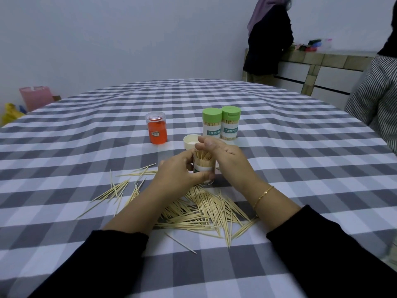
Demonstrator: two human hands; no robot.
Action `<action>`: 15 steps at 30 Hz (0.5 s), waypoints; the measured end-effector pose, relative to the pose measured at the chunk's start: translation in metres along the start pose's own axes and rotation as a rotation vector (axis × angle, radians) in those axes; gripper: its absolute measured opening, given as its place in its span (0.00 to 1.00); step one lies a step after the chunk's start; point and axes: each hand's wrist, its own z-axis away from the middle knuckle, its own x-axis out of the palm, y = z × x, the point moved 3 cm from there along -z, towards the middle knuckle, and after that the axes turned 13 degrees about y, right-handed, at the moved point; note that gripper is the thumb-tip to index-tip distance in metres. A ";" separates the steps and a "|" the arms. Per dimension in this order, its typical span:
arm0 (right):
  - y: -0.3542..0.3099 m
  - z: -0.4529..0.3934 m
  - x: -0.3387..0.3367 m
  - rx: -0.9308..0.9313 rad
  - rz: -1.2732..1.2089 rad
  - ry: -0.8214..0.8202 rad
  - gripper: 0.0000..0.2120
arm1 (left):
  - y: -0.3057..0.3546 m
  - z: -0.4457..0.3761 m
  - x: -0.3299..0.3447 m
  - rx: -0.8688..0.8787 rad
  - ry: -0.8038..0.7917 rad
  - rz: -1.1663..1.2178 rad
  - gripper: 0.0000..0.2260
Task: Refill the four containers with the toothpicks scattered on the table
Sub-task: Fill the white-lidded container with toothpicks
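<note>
Filling step: left hand (180, 171) is gripping the open container (204, 168) upright; right hand (223, 153) is hovering over its mouth, fingers loosely curled, possibly releasing toothpicks. Nearside of the grip, scattered toothpicks (206, 211) are waiting; next move is probably gathering another bundle.

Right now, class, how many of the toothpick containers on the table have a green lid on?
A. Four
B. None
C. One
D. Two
D: two green-lidded containers stand side by side behind the hands, while the open container gripped by the left hand has no lid and the orange container has a clear one.
</note>
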 end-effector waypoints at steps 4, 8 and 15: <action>-0.005 0.001 -0.008 0.015 0.070 -0.095 0.20 | 0.002 0.001 -0.001 -0.025 -0.013 0.000 0.18; -0.006 0.002 -0.010 -0.012 0.150 -0.166 0.17 | 0.004 0.002 -0.002 -0.030 -0.014 -0.002 0.18; -0.007 -0.005 -0.017 -0.108 0.178 -0.024 0.12 | 0.005 0.003 -0.003 -0.040 -0.006 0.009 0.24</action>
